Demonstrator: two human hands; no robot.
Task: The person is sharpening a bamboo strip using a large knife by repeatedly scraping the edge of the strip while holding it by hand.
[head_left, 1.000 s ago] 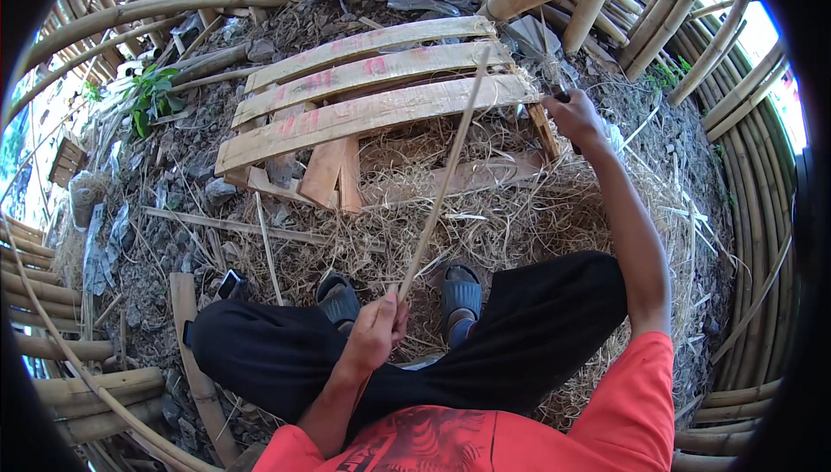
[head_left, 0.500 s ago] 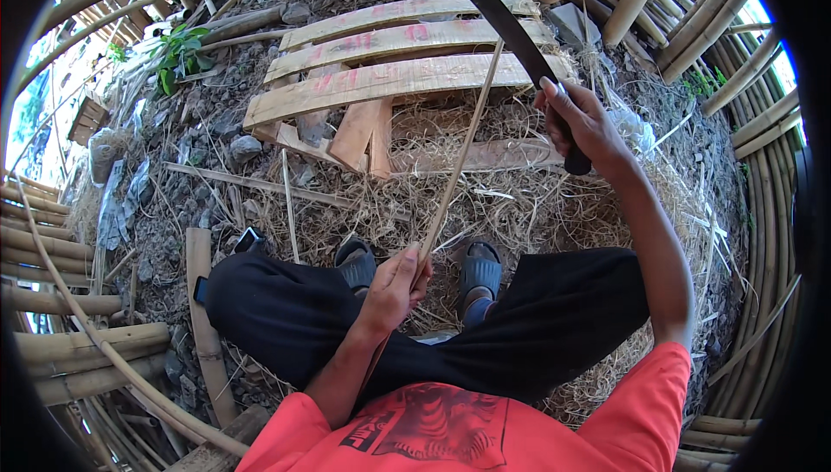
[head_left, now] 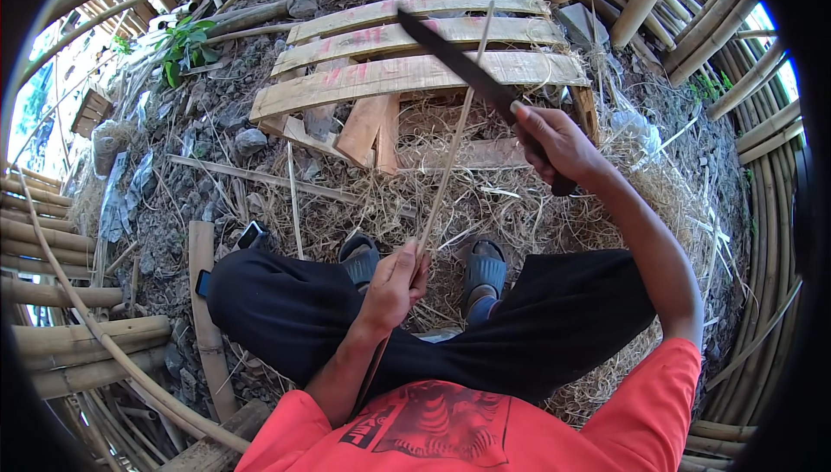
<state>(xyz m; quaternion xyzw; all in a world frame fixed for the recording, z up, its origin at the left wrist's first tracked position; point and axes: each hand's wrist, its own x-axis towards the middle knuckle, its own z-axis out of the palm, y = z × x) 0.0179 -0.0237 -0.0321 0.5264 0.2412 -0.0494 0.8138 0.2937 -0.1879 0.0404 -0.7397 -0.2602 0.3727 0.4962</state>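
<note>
1. Left hand [head_left: 396, 290]: one, held low in front of the lap; fingers curled and gripping the lower part of a thin strip, thumb uppermost.
2. Thin strip [head_left: 447, 171]: one, pale, long and straight, apparently bamboo; slants from the left hand away from the body and slightly to the right, its far end over the slatted wooden frame.
3. Right hand [head_left: 558, 147]: one, raised to the right of the strip; fingers wrapped round the handle of a long knife, thumb lying toward the blade.
4. Long knife [head_left: 446, 51]: one, dark and broad-bladed; tip directed away and to the left, handle butt showing below the right hand. The blade crosses the strip in view; whether the two touch cannot be told.
5. Slatted wooden frame [head_left: 415, 80]: one, low, beyond the feet; three pale slats with reddish marks, wooden pieces beneath.
6. Shavings [head_left: 485, 205]: a quantity, curly and straw-coloured, strewn between frame and feet.
7. Sandals [head_left: 485, 269]: one pair, grey, worn, set apart between the knees.
8. Flat bamboo piece [head_left: 204, 299]: one, on the ground just beside the left knee.
9. Leafy plant [head_left: 182, 48]: one, green, left of the frame, among stones and soil.
10. Bamboo poles [head_left: 95, 340]: several, stacked at the left; more line the right side.
</note>
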